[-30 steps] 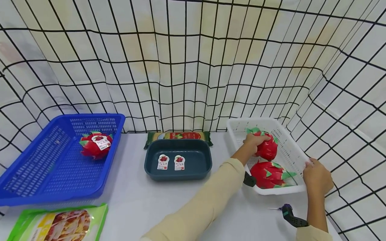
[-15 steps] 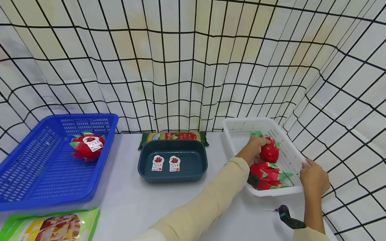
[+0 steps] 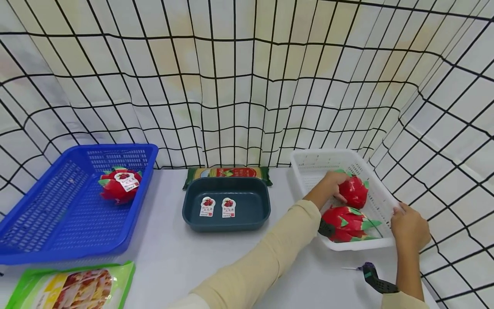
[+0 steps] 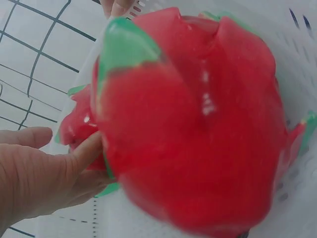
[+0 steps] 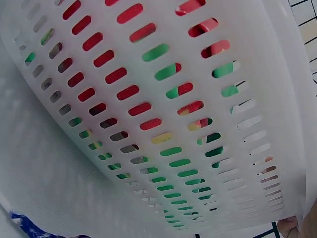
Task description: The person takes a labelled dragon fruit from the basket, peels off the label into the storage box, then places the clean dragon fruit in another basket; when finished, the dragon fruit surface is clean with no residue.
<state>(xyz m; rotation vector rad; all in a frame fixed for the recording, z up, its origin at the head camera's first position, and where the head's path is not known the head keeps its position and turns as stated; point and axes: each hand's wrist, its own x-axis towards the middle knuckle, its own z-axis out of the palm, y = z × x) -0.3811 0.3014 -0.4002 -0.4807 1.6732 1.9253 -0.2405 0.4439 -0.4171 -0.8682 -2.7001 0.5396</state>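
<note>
In the head view a white basket [image 3: 310, 171] at the right holds two red dragon fruits with green tips. My left hand [image 3: 329, 186] reaches in and holds the upper dragon fruit [image 3: 354, 192], thumb low and fingers at its left side. The lower dragon fruit [image 3: 343, 225] lies nearer the basket's front; it fills much of the left wrist view, partly hiding the held one. My right hand [image 3: 411, 227] grips the basket's right front rim. The basket's slotted side [image 5: 198, 114] covers most of the right wrist view, red and green showing through.
A blue basket [image 3: 73, 249] at the left holds a labelled dragon fruit [image 3: 119, 186]. Centrally stands a dark tray [image 3: 247, 210] with two stickers, a long green packet [image 3: 231, 172] behind it. A green bag [image 3: 73, 287] lies front left, a purple lollipop [image 3: 368, 267] front right.
The upper dragon fruit has shifted right within the white basket and turned, my left hand moving with it. My right hand stays on the rim.
</note>
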